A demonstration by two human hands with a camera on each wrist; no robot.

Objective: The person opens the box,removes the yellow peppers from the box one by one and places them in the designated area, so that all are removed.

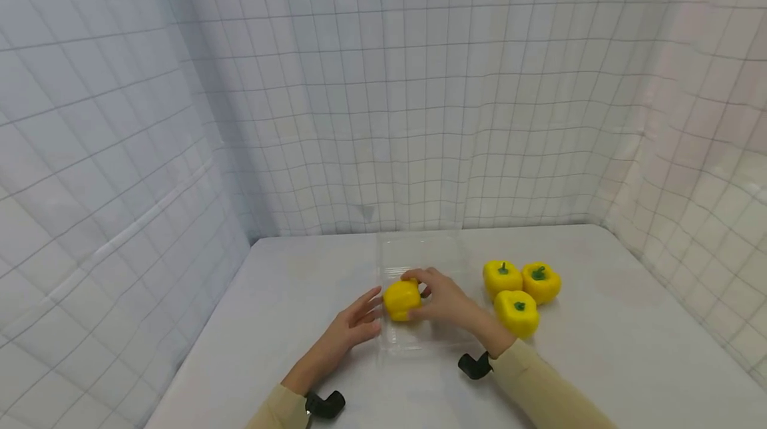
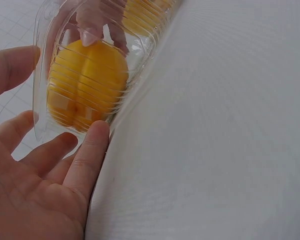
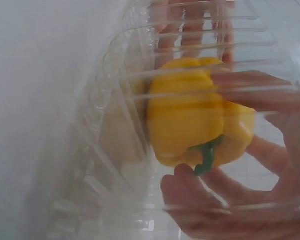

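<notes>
My right hand grips a yellow bell pepper at the left side of a clear plastic container. In the right wrist view, fingers and thumb close round the pepper, its green stem toward the palm; I see it through the ribbed plastic. My left hand is just outside the container's left wall, fingers spread and mostly straight. In the left wrist view, its fingertips meet the clear wall, with the pepper behind it.
Three yellow bell peppers with green stems, a back-left one, a back-right one and a front one, stand close together right of the container. The white table ends at grid-patterned curtains behind and on both sides.
</notes>
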